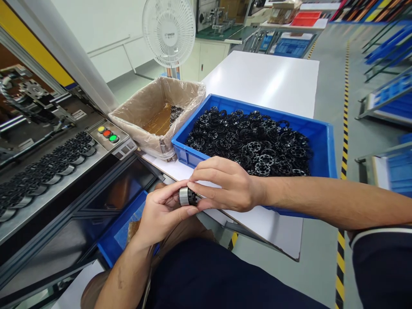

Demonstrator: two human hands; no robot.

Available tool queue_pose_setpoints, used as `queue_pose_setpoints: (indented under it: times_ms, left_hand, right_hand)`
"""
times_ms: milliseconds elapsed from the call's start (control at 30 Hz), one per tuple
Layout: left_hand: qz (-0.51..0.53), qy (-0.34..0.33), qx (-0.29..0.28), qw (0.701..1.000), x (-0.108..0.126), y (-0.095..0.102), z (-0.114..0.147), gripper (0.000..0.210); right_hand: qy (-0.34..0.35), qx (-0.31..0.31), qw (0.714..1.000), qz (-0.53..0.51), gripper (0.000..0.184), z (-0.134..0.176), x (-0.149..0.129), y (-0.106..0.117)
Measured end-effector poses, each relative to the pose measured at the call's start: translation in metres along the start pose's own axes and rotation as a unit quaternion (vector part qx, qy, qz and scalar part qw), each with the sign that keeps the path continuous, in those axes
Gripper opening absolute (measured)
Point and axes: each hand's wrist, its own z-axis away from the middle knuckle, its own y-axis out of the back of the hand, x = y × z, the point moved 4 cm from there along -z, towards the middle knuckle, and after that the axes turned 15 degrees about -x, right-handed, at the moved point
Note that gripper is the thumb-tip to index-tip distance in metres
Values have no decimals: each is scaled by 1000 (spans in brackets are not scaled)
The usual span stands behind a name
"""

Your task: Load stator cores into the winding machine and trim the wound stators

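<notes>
Between my two hands is a small round part (184,196) with a silvery metal band and a black toothed side. My left hand (165,210) grips it by the band, thumb below and fingers above. My right hand (222,184) closes on its black side from the right, and the fingers hide much of that side. Just beyond my right hand, a blue bin (328,150) holds a heap of black slotted discs (264,159). Similar banded parts (66,168) stand in rows on the metal machine bed to the left.
A plastic-lined box (131,116) with some black parts stands left of the bin on a white table (273,77). A button panel (108,134) with yellow, red and green buttons edges the machine. Behind stands a white fan (169,34). A blue crate (111,234) sits low left.
</notes>
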Motion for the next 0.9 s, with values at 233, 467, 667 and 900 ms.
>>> queue_pose_setpoints:
  times_ms: [233,467,667,900]
  left_hand:
    - [58,-4,-36,998,-4,-2,0,50]
    - [65,-3,-57,996,-13,-8,-1,62]
    - [64,13,-123,990,-27,-11,21,97]
    - [37,24,-239,970,-18,-13,58,95]
  right_hand:
    - [1,-17,1000,-19,31,1,-4,-2]
    - [-14,-34,993,-110,30,3,2,-9]
    - [-54,-168,945,-275,37,-1,6,-20]
    - [-134,-227,928,-264,26,-16,-31,-10]
